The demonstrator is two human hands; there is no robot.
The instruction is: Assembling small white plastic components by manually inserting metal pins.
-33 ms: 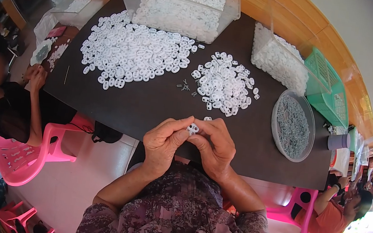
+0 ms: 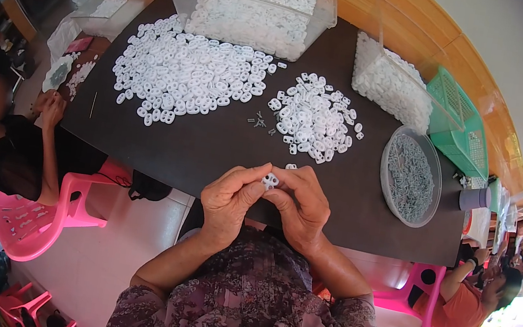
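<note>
Above the table's near edge, a small white plastic piece with dark holes [image 2: 270, 180] is pinched between my two hands. My left hand [image 2: 227, 200] grips it with thumb and forefinger from one side. From the other side, the thumb and forefinger of my right hand [image 2: 301, 204] close on it. Fingertips cover part of the piece. Just beyond them lies another white piece [image 2: 291, 166]. Farther off are a small heap of white pieces [image 2: 318, 115] and, to its left, a larger heap of white two-holed pieces [image 2: 188, 69]. Several little grey parts [image 2: 258, 120] lie between the heaps.
A clear bin [image 2: 249, 11] and a second clear bin [image 2: 393, 82], both with white pieces, stand at the back. A round tub [image 2: 434, 208] of grey parts is at right, near a green basket [image 2: 462, 141] and a purple cup [image 2: 474, 199]. A person [image 2: 17, 142] sits at left.
</note>
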